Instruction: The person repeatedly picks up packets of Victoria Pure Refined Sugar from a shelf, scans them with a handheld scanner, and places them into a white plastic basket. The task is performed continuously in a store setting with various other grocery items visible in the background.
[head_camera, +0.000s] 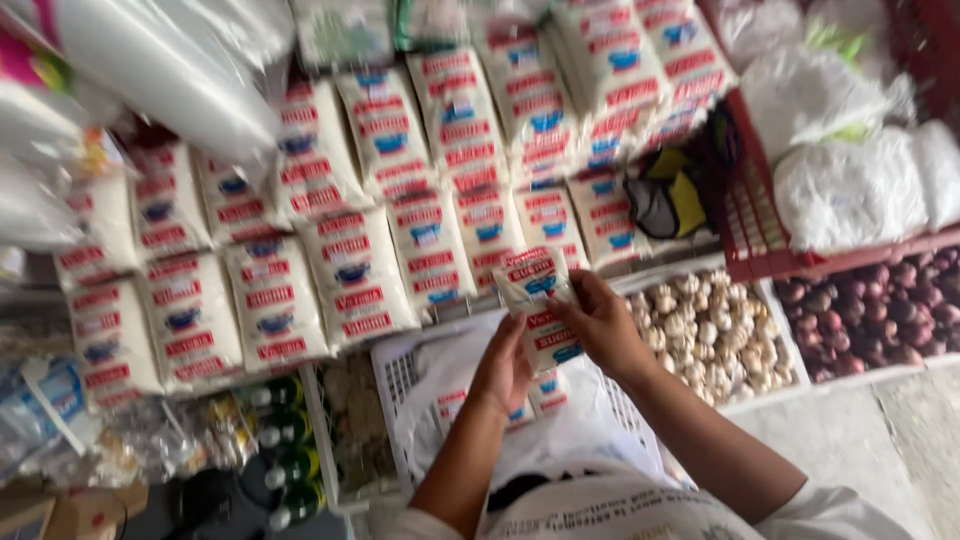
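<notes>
Both hands hold one small white packet (540, 300) with red and blue printing, lifted above a white plastic basket (395, 375). My left hand (503, 368) grips its lower left edge. My right hand (603, 322) pinches its right side. More packets of the same kind (455, 400) lie in a clear bag inside the basket. Behind, rows of larger matching white packets (355, 275) are stacked on a shelf.
A white crate of garlic bulbs (715, 335) sits to the right, beside a tray of dark red onions (880, 310). A red crate (750, 230) holds white bags (850, 190). Green-capped bottles (285, 440) stand at lower left.
</notes>
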